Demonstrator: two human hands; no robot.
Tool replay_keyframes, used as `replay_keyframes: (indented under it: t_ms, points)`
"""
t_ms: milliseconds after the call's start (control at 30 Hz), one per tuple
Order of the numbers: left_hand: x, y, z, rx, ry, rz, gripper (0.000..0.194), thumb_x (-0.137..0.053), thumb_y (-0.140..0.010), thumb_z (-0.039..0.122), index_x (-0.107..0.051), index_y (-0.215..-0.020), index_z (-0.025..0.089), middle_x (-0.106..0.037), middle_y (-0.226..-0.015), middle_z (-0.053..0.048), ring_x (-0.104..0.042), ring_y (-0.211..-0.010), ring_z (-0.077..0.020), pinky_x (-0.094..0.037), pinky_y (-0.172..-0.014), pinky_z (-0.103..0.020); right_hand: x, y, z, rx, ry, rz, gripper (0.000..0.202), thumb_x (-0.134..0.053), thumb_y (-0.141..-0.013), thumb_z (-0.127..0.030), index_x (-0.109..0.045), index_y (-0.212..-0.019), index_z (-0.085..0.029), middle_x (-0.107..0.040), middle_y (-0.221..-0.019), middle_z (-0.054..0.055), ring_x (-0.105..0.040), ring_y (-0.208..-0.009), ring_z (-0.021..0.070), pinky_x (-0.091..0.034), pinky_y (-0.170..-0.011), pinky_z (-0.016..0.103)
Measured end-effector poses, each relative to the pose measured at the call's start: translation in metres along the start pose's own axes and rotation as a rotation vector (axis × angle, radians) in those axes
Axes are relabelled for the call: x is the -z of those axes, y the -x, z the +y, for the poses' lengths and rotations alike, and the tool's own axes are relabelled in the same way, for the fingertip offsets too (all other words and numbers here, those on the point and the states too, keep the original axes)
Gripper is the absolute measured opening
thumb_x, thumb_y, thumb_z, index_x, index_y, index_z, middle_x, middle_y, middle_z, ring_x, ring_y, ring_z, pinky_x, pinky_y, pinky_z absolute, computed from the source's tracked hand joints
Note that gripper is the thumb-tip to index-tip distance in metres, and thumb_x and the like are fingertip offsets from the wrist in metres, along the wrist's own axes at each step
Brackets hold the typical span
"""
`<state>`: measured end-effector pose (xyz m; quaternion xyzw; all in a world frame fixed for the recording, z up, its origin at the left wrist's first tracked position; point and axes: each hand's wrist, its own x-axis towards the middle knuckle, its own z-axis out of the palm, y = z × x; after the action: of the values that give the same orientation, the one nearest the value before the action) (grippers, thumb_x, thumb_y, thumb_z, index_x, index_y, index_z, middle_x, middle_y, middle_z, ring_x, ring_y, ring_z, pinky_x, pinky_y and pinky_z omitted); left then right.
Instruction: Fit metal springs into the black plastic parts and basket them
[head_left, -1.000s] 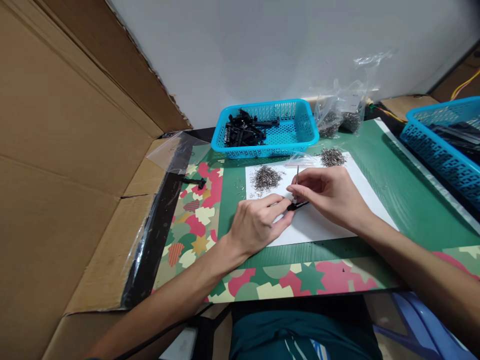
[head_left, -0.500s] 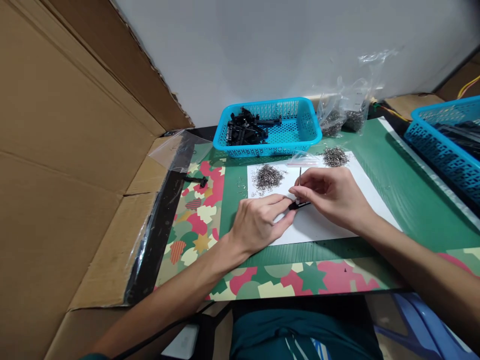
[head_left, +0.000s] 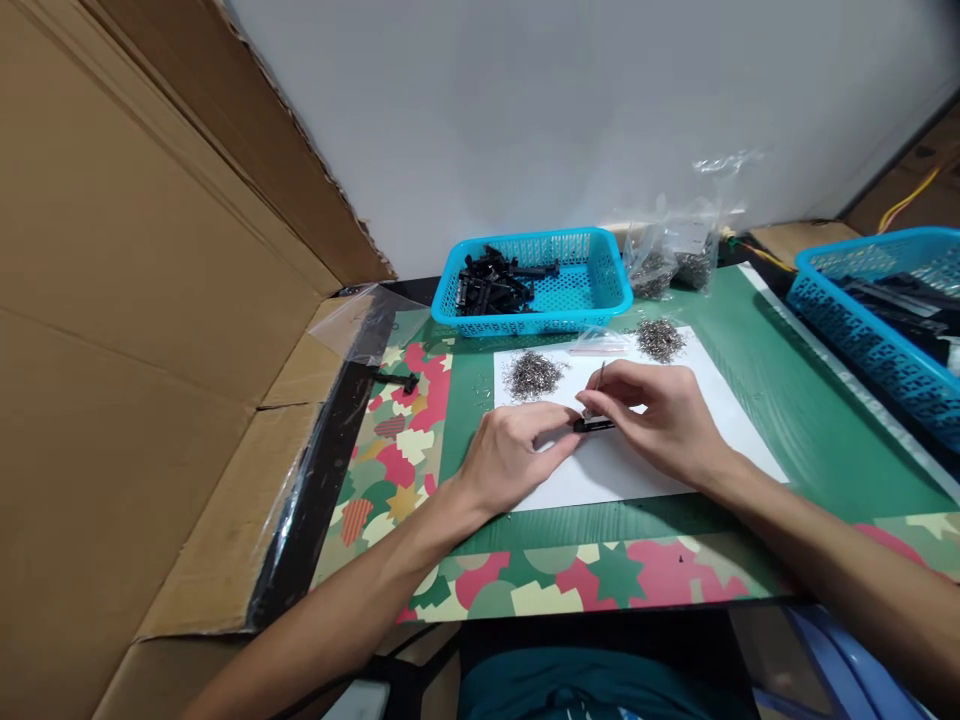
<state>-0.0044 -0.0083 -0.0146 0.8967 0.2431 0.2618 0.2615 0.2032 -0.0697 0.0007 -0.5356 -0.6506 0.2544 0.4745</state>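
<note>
Small black part point(head_left: 597, 426): held at one end in the pinched fingertips of the left hand point(head_left: 504, 455), over the white sheet point(head_left: 592, 478). Thin tool point(head_left: 601, 374): pinched near upright between thumb and fingers of the right hand point(head_left: 664, 412); its lower tip, poorly seen, is apparently set at the part. Metal pieces, two heaps: left heap point(head_left: 534, 375), right heap point(head_left: 660, 341), both placed along the sheet's far side. Blue basket point(head_left: 532, 324): stocked with black pieces point(head_left: 491, 284).

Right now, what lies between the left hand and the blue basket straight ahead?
Head view: between the left hand and the basket lie a pile of metal bits on white paper, then some green mat.
</note>
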Motion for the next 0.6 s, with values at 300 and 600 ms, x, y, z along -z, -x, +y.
replay_keyframes:
  t_ms: [300,600]
  points:
    - [0.009,-0.004,0.000,0.001,-0.034,0.256,0.015,-0.073,-0.094,0.023,-0.074,-0.109,0.019,-0.073,-0.085,0.000,-0.046,-0.053,-0.0090,-0.043,-0.053,-0.023,0.034,-0.018,0.006,0.181,0.227,-0.251,0.017,-0.053,-0.107,-0.027,-0.069,-0.107,-0.020,-0.071,-0.101,0.007,-0.063,-0.092,0.0198,-0.047,-0.083,0.032]
    - [0.016,-0.014,-0.013,0.056,-0.033,0.298,0.038,-0.061,-0.101,0.044,-0.067,-0.135,0.029,-0.076,-0.106,0.000,-0.054,-0.054,-0.0102,-0.049,-0.052,-0.021,0.069,-0.042,0.023,0.113,0.643,0.037,0.016,-0.070,-0.100,-0.034,-0.078,-0.096,-0.022,-0.072,-0.089,0.004,-0.064,-0.089,0.0199,-0.043,-0.083,0.030]
